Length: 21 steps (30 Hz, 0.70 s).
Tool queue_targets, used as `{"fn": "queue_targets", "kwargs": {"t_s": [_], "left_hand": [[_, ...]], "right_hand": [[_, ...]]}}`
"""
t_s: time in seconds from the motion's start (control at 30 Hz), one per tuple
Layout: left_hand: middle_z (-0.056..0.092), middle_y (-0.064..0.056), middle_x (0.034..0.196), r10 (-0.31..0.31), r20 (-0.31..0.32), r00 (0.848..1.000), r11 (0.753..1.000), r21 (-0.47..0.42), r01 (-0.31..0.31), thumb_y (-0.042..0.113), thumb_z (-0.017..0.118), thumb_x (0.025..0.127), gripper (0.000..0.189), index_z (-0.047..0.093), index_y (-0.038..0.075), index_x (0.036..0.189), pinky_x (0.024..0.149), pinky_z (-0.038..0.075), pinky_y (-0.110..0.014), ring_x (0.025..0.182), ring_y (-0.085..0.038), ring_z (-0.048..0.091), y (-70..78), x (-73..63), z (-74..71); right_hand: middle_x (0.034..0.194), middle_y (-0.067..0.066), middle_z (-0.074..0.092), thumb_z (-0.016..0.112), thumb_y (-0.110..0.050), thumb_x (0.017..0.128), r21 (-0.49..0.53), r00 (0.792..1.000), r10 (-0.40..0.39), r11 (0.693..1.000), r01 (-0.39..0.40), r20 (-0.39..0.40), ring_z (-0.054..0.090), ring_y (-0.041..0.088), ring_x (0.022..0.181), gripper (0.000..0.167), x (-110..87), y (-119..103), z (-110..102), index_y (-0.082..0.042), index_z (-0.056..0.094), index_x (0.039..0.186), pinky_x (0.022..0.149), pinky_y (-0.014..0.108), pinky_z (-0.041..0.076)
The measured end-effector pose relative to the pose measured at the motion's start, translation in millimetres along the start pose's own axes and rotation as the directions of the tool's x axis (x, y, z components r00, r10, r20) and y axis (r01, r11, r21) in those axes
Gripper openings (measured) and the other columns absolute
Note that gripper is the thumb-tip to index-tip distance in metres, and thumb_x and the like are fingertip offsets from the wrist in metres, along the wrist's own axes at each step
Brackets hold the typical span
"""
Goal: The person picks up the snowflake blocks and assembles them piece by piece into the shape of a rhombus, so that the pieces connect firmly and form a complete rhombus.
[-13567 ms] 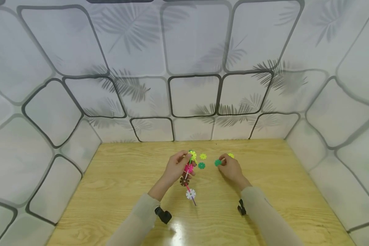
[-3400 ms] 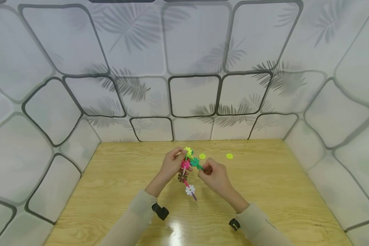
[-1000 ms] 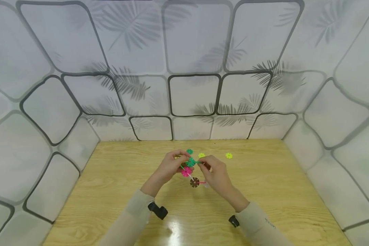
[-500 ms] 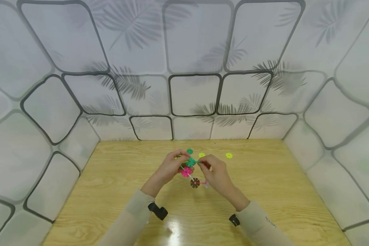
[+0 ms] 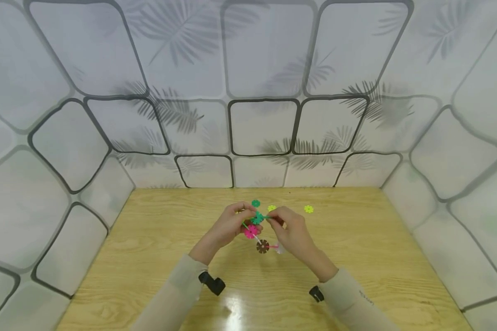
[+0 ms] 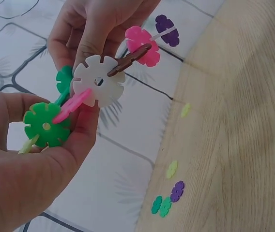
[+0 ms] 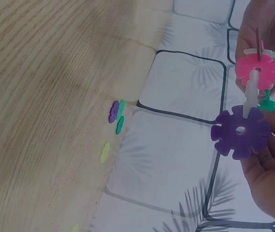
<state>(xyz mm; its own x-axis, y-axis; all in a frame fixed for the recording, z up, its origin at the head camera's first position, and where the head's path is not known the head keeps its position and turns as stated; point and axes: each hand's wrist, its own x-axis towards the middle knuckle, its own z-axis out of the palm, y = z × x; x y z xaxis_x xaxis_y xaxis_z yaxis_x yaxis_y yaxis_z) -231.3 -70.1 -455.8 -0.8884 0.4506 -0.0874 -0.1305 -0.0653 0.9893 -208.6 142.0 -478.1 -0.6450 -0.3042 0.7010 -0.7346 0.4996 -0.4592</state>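
Above the wooden table (image 5: 149, 230), I hold up a chain of slotted discs (image 6: 111, 88), which I judge light, thin and stiff, with joints that may twist or slip, so it is best taken by the disc faces close to a joint (not by the trailing end). My left hand (image 5: 227, 226) grips the chain at its green part, and my right hand (image 5: 293, 230) meets it from the opposite side, fingers bent, pinching the rim of a teal disc (image 6: 63, 79), whose seating I cannot tell.
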Motion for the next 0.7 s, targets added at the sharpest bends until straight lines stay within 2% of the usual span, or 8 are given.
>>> {"fn": "queue_targets", "kwargs": {"t_s": [0.3, 0.7], "left_hand": [[0.066, -0.006, 0.097, 0.015, 0.019, 1.0, 0.999, 0.028, -0.016, 0.011, 0.048, 0.112, 0.011, 0.055, 0.002, 0.11, 0.075, 0.065, -0.028, 0.081, -0.014, 0.076, -4.6, -0.1, -0.2], [0.068, -0.006, 0.093, 0.039, 0.053, 0.998, 0.999, 0.035, -0.041, 0.008, 0.048, 0.11, 0.01, 0.055, 0.002, 0.106, 0.07, 0.062, -0.026, 0.078, -0.013, 0.075, -5.4, -0.9, -0.5]], "right_hand": [[0.084, 0.006, 0.069, 0.075, 0.008, 0.092, 0.014, 0.998, -0.017, 1.0, 0.016, 0.056, 0.059, 0.009, 0.069, 0.011, 1.6, -1.1, -4.0, -0.001, 0.071, 0.096, 0.06, 0.022, 0.054], [0.085, 0.005, 0.07, 0.075, 0.007, 0.092, 0.032, 0.995, -0.01, 0.999, 0.007, 0.103, 0.056, 0.006, 0.07, 0.015, 2.2, 2.0, -4.5, -0.007, 0.072, 0.094, 0.058, 0.02, 0.051]]}}
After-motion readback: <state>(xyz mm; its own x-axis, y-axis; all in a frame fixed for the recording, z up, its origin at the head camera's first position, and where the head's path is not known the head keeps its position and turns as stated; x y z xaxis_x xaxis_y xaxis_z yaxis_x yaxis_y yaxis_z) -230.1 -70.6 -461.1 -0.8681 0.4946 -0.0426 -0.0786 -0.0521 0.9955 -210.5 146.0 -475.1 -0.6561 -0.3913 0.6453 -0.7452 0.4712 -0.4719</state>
